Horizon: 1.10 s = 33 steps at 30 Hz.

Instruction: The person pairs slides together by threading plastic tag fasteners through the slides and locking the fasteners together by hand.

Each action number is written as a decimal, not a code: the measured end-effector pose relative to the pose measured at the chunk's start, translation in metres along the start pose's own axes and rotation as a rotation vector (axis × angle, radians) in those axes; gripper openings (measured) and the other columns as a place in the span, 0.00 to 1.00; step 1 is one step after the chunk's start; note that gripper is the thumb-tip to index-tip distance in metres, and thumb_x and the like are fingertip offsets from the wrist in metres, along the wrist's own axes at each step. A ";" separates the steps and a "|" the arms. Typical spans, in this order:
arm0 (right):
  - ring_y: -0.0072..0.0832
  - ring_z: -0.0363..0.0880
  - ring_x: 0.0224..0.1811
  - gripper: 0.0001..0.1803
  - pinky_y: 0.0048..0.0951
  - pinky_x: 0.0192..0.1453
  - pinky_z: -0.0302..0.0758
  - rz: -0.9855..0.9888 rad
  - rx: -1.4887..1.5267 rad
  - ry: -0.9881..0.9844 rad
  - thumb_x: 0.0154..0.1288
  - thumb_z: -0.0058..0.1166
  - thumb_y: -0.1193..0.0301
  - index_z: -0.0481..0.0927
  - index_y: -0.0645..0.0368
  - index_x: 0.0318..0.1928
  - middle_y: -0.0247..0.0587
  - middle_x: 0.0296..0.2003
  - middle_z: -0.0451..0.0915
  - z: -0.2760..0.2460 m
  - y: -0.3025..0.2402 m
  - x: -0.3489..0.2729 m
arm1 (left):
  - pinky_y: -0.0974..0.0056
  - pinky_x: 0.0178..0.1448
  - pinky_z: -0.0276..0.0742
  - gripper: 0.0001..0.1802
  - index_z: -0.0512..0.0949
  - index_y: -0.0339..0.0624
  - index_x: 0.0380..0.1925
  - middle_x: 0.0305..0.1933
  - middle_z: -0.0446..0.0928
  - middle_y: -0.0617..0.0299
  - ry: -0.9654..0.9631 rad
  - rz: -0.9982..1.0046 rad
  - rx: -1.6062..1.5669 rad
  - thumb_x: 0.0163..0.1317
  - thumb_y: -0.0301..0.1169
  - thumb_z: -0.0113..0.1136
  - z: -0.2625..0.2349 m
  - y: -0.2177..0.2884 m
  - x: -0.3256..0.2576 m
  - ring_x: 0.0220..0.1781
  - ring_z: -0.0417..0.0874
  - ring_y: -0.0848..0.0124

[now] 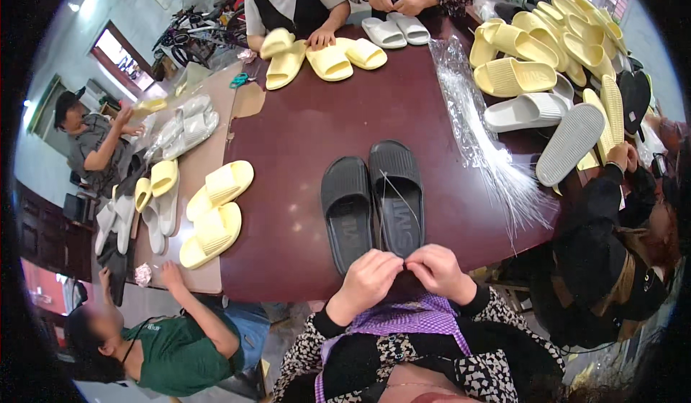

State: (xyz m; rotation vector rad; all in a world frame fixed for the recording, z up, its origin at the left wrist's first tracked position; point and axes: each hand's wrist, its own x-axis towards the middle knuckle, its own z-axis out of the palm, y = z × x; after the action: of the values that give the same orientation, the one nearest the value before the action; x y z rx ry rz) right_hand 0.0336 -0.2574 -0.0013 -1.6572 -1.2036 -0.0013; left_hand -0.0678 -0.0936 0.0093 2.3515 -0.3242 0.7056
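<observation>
Two black slide sandals lie side by side on the dark red table (pixel 302 137), the left black sandal (pixel 347 209) and the right black sandal (pixel 396 196), soles down, heels toward me. My left hand (pixel 368 279) and my right hand (pixel 437 270) meet at the heels, fingers pinched together on a thin clear plastic tie (pixel 392 194) that runs up over the right sandal. Both hands touch the sandals' near ends.
A sheaf of clear plastic ties (pixel 479 137) lies to the right. Yellow sandals (pixel 214 212) sit at the left, more yellow and white ones (pixel 533 57) are piled far right. Other people sit all around the table, their hands on sandals (pixel 327 57).
</observation>
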 end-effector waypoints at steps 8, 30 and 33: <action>0.39 0.79 0.27 0.03 0.35 0.31 0.74 0.053 -0.004 -0.018 0.54 0.60 0.76 0.80 0.60 0.30 0.43 0.25 0.79 0.009 -0.001 -0.014 | 0.60 0.33 0.75 0.08 0.78 0.34 0.31 0.28 0.77 0.54 -0.041 -0.015 0.022 0.49 0.20 0.64 -0.001 0.003 -0.012 0.28 0.78 0.58; 0.37 0.80 0.26 0.05 0.33 0.30 0.74 0.001 -0.003 -0.085 0.53 0.62 0.75 0.81 0.58 0.32 0.40 0.26 0.81 0.017 -0.006 -0.022 | 0.62 0.33 0.75 0.10 0.79 0.37 0.33 0.27 0.77 0.58 -0.072 -0.035 0.157 0.48 0.23 0.65 -0.016 0.021 -0.029 0.28 0.79 0.62; 0.37 0.80 0.26 0.05 0.33 0.30 0.74 0.003 -0.003 -0.088 0.53 0.62 0.75 0.81 0.58 0.33 0.40 0.26 0.81 0.018 -0.007 -0.022 | 0.62 0.33 0.75 0.10 0.79 0.37 0.33 0.27 0.76 0.58 -0.070 -0.041 0.161 0.48 0.23 0.65 -0.017 0.022 -0.029 0.28 0.79 0.62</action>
State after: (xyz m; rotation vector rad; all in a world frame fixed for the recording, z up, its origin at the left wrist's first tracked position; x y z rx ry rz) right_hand 0.0085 -0.2604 -0.0164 -1.6762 -1.2673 0.0725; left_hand -0.1077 -0.0980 0.0152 2.5326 -0.2570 0.6528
